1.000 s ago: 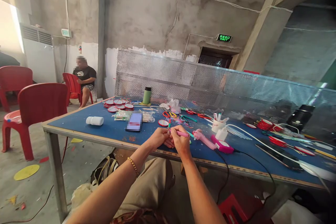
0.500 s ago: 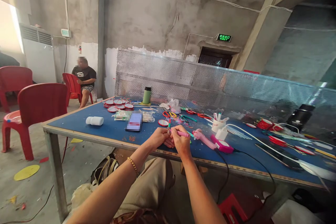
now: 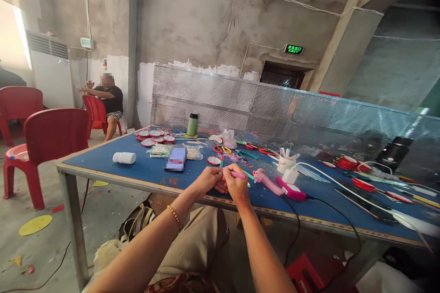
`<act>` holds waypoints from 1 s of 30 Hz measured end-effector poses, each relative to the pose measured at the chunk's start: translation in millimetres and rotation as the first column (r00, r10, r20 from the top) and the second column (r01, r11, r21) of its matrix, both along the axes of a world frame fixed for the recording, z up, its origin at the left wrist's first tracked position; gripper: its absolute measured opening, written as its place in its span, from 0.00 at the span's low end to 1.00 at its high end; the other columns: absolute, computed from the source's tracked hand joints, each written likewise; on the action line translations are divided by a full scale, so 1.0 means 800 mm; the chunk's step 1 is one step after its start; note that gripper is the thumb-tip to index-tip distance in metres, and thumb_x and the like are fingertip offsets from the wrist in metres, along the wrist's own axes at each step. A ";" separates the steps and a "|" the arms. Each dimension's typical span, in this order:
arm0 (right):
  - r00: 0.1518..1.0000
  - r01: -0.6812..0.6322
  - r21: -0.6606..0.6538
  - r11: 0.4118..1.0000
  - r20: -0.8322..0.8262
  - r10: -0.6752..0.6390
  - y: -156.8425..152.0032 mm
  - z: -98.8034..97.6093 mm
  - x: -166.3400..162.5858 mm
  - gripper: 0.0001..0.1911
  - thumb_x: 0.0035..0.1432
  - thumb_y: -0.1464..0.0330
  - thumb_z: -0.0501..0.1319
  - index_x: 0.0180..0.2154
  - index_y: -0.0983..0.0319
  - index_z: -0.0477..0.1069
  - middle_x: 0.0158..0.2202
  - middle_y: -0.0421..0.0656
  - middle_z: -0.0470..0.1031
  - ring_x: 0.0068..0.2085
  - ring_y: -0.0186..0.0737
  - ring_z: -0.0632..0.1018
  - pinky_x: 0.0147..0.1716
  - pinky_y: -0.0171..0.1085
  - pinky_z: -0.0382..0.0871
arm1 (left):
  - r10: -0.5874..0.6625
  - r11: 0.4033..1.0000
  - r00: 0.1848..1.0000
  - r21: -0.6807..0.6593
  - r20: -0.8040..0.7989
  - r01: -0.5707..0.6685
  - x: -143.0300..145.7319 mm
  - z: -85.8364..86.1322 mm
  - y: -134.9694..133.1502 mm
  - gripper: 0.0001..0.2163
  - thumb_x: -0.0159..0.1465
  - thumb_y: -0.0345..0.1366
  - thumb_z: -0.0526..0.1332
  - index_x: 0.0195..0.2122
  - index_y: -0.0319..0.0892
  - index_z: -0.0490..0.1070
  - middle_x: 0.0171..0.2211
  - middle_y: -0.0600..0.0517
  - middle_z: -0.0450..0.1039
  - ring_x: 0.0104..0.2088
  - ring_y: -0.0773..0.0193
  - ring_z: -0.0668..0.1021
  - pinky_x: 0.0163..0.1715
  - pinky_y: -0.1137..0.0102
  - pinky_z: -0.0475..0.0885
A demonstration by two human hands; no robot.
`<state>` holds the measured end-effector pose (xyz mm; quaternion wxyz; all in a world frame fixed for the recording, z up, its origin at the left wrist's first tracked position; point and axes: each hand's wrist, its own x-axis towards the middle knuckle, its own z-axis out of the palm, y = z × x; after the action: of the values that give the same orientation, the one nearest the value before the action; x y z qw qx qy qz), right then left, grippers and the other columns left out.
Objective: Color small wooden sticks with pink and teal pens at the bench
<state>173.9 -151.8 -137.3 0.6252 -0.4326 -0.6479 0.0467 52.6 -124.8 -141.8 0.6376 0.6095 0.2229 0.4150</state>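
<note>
We find both hands at the tabletop (image 3: 103, 165) edge: right hand (image 3: 237, 185) clamped on a pink pen (image 3: 237, 175), left hand (image 3: 209, 179) pinching a small stick (image 3: 222, 164). Marking in hand; steadiness needed.

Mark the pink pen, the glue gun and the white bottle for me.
pink pen (image 3: 238, 175), head view, on its barrel.
glue gun (image 3: 271, 184), head view, on its pink body.
white bottle (image 3: 123, 158), head view, mid-side.

One head-worn camera looks forward and down across the blue table (image 3: 137, 171).
</note>
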 end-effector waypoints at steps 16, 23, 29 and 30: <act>1.000 0.015 0.002 1.000 -0.021 -0.015 0.002 -0.001 0.001 0.10 0.57 0.65 0.58 0.25 0.59 0.67 0.18 0.36 0.69 0.18 0.33 0.70 0.20 0.32 0.63 | -0.008 1.000 1.000 0.001 0.005 0.008 0.000 -0.002 0.001 0.16 0.55 0.45 0.68 0.26 0.37 0.69 0.21 0.47 0.77 0.23 0.60 0.81 0.25 0.70 0.76; 1.000 0.022 0.016 1.000 0.010 -0.022 0.003 -0.002 0.002 0.10 0.56 0.65 0.58 0.24 0.58 0.66 0.18 0.36 0.69 0.19 0.35 0.71 0.21 0.32 0.64 | 0.002 1.000 1.000 -0.010 -0.002 -0.002 0.000 0.000 0.000 0.15 0.54 0.45 0.68 0.26 0.37 0.68 0.21 0.46 0.77 0.23 0.59 0.82 0.25 0.70 0.76; 0.999 0.036 0.014 0.999 -0.018 -0.036 0.002 -0.002 0.002 0.10 0.57 0.64 0.58 0.24 0.59 0.66 0.18 0.35 0.68 0.19 0.34 0.69 0.20 0.32 0.63 | -0.007 1.000 1.000 0.008 0.001 0.007 -0.001 -0.001 0.000 0.18 0.53 0.48 0.69 0.27 0.36 0.69 0.22 0.45 0.77 0.24 0.58 0.82 0.26 0.69 0.77; 0.999 0.037 0.012 0.999 -0.029 -0.036 0.002 -0.002 0.001 0.10 0.57 0.64 0.59 0.24 0.59 0.66 0.17 0.35 0.68 0.19 0.34 0.69 0.20 0.31 0.63 | -0.009 1.000 1.000 0.010 0.001 0.009 -0.001 -0.001 0.001 0.19 0.53 0.49 0.69 0.27 0.36 0.69 0.21 0.45 0.77 0.24 0.58 0.82 0.26 0.69 0.77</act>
<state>175.0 -150.4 -138.6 0.6378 -0.4397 -0.6312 0.0373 51.9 -124.4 -142.9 0.6364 0.6136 0.2177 0.4137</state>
